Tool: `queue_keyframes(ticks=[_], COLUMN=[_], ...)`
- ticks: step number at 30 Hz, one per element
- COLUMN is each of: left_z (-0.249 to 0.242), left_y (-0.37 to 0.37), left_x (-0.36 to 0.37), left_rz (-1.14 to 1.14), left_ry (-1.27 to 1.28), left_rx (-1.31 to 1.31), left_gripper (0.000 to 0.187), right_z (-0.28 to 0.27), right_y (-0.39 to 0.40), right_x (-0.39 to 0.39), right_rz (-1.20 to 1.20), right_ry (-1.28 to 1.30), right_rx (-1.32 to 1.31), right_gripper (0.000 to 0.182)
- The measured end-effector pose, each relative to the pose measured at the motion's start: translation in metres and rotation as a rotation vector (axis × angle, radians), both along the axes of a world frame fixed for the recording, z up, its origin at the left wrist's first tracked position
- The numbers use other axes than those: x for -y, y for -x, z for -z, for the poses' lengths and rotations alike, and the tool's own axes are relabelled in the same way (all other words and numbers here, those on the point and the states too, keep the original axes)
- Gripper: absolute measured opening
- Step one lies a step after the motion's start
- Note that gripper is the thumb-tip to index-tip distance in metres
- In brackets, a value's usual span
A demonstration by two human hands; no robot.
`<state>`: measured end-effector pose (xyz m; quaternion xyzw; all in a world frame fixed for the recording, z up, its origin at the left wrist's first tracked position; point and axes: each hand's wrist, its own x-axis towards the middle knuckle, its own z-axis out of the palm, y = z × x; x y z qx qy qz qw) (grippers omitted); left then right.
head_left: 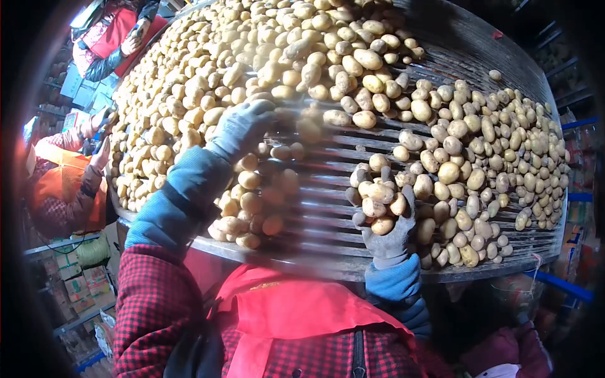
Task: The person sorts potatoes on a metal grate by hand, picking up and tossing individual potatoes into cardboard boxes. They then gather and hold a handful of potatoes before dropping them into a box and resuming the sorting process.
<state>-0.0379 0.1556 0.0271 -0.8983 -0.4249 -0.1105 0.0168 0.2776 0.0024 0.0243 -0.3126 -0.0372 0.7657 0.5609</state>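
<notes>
My left hand, in a grey work glove, is over the pale yellow potatoes at the left-middle of the slatted table. Glare and motion smear its fingertips, so their grip cannot be made out. Closer to the front edge, my right hand, also gloved, cradles several potatoes in its palm with the fingers curled around them. More potatoes lie directly to its right. Between my hands, the slats show through a blurred patch.
A large heap of potatoes covers the table's far left, and another spread lies on the right. Two people stand at the left edge, one in an orange apron. Cartons stack at lower left. A blue bar is at lower right.
</notes>
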Motion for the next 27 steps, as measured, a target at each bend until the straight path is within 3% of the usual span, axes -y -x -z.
queue_keyframes(ticks=[2,3,5,8,11,17,19,21,25,27], left_z=[-0.009,-0.012,0.006,0.022,0.021,-0.017,-0.04,-0.021,-0.029,-0.041], left_y=[-0.008,-0.018,-0.031,-0.056,-0.07,-0.028,-0.029,-0.02,-0.053,-0.049], left_x=[0.0,0.005,0.017,0.017,0.006,0.031,0.059,0.078,0.097,0.084], left_rz=[0.071,0.118,0.281,0.186,0.232,-0.078,-0.126,-0.124,0.078,0.099], left_ry=[0.034,-0.015,0.213,0.379,0.455,0.384,0.414,0.528,0.592,0.309], left_rx=[0.106,-0.071,-0.14,-0.439,-0.538,0.049,-0.002,-0.108,0.317,0.18], left_gripper=[0.033,0.034,0.037,0.035,0.033,0.028,0.023,0.023,0.029,0.028], right_z=[-0.002,0.0,0.026,0.024,0.027,0.025,0.018,0.018,0.017,0.013], right_y=[-0.003,0.0,-0.008,-0.011,-0.01,-0.009,-0.005,-0.007,-0.007,-0.006], right_x=[-0.004,-0.001,0.002,0.001,0.003,0.004,0.004,0.002,-0.001,-0.001], right_rz=[-0.018,0.037,-0.033,-0.054,-0.045,-0.01,0.003,-0.032,-0.032,-0.021], right_ry=[-0.001,0.034,-0.08,-0.132,-0.146,-0.105,-0.089,-0.107,-0.068,-0.046], right_rx=[0.025,-0.086,-0.23,-0.222,-0.232,-0.122,-0.144,-0.061,-0.094,-0.092], right_gripper=[0.047,0.046,0.057,0.056,0.055,0.055,0.055,0.057,0.057,0.056])
